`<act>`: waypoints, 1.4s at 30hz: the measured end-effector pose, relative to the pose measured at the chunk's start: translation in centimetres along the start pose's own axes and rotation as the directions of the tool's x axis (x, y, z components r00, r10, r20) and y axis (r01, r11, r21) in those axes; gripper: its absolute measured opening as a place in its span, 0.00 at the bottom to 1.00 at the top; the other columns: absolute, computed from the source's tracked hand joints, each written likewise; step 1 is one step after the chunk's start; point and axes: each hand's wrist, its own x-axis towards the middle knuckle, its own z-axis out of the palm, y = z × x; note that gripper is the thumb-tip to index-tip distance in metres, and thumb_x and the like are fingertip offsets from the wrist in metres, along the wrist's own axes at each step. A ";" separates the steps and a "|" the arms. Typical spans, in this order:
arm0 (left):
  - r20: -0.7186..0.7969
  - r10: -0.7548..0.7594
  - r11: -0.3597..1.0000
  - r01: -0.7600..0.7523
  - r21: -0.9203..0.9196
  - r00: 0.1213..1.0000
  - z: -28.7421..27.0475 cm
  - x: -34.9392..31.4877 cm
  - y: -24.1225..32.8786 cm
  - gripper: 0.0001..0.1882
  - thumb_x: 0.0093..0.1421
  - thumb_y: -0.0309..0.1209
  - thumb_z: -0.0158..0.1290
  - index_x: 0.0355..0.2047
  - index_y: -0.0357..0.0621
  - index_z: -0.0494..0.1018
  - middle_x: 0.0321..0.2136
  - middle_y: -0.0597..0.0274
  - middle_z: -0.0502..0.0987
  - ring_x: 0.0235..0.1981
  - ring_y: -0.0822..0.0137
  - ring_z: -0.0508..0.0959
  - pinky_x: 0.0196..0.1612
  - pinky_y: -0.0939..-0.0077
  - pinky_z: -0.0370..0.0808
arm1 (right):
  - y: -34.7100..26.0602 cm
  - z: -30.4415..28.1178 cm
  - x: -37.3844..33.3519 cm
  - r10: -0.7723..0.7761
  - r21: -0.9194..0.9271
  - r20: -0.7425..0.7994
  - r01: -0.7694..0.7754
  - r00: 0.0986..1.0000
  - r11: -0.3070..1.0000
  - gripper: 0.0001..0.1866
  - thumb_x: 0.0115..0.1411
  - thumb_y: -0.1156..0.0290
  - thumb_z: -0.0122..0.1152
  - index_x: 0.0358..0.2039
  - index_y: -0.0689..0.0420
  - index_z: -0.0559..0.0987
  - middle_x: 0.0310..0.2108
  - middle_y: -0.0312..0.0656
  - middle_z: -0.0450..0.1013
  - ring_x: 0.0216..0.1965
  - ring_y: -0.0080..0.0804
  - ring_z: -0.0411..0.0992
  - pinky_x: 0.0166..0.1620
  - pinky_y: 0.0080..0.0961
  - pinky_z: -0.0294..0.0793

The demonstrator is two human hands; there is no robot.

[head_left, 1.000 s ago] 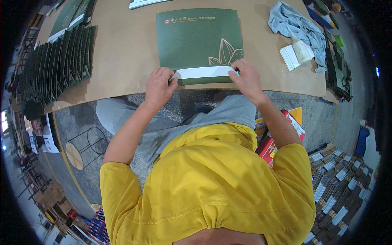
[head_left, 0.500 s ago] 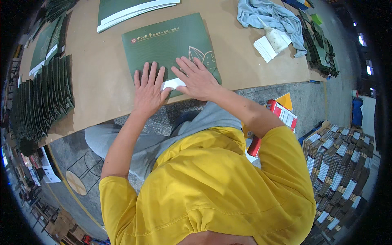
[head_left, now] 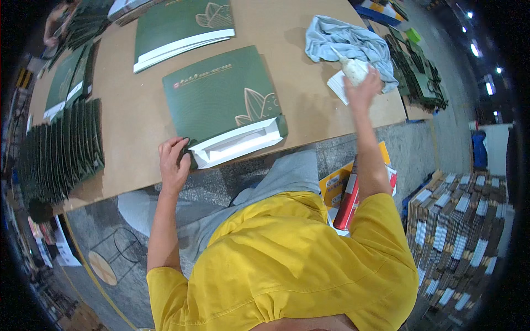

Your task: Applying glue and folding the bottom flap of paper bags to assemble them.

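A green paper bag [head_left: 215, 94] with a gold flower print lies flat in front of me. Its white-lined end [head_left: 237, 144] faces me, with the flaps standing open in a box shape. My left hand [head_left: 174, 163] is closed at the left corner of that end, fingers curled around the dark side fold. Off to the right, my right hand [head_left: 364, 91] is wrapped around a whitish squeeze bottle [head_left: 354, 70] with a thin nozzle, slightly smeared by motion. The bottle is tilted over a small stack of white cards [head_left: 337, 87] and against a light blue cloth [head_left: 331, 41].
More green bags with white edges [head_left: 185, 33] lie beyond. A row of folded green bags [head_left: 61, 151] stands at the left table edge, and others [head_left: 422, 77] lie at the right. Bundled cardboard [head_left: 458, 231] is stacked on the floor at right. A stool [head_left: 104, 267] stands lower left.
Both hands have left the bag's near end, which was pressed flat and now stands open. My right hand has moved right onto the squeeze bottle; my left has shifted to the bag's left corner.
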 end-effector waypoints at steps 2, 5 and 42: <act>0.002 0.011 0.995 -0.011 0.095 1.000 0.1 0.3 -0.4 0.11 0.52 0.22 0.51 0.37 0.39 0.76 0.34 0.54 0.73 0.39 0.57 0.70 0.46 0.65 0.66 | 5.0 1.2 1.5 0.096 -0.048 0.248 -0.087 0.964 0.995 0.44 0.38 0.62 0.72 0.55 0.61 0.63 0.52 0.55 0.63 0.55 0.49 0.60 0.57 0.45 0.57; -0.096 -0.067 0.996 0.060 -0.073 0.993 2.1 1.3 -1.1 0.09 0.51 0.24 0.55 0.34 0.39 0.77 0.27 0.56 0.73 0.33 0.60 0.72 0.39 0.70 0.68 | 10.6 3.3 0.9 0.111 0.389 0.324 -0.239 0.940 0.890 0.41 0.41 0.62 0.72 0.53 0.63 0.65 0.48 0.52 0.68 0.49 0.44 0.67 0.52 0.36 0.65; -0.288 -0.160 0.986 0.143 -0.079 0.944 4.2 1.1 -0.7 0.04 0.49 0.26 0.55 0.25 0.40 0.74 0.22 0.56 0.73 0.29 0.55 0.71 0.33 0.64 0.68 | -27.9 -10.8 -4.2 -0.758 0.784 0.136 0.399 0.638 0.477 0.26 0.40 0.75 0.71 0.41 0.57 0.71 0.35 0.46 0.70 0.35 0.42 0.71 0.36 0.32 0.73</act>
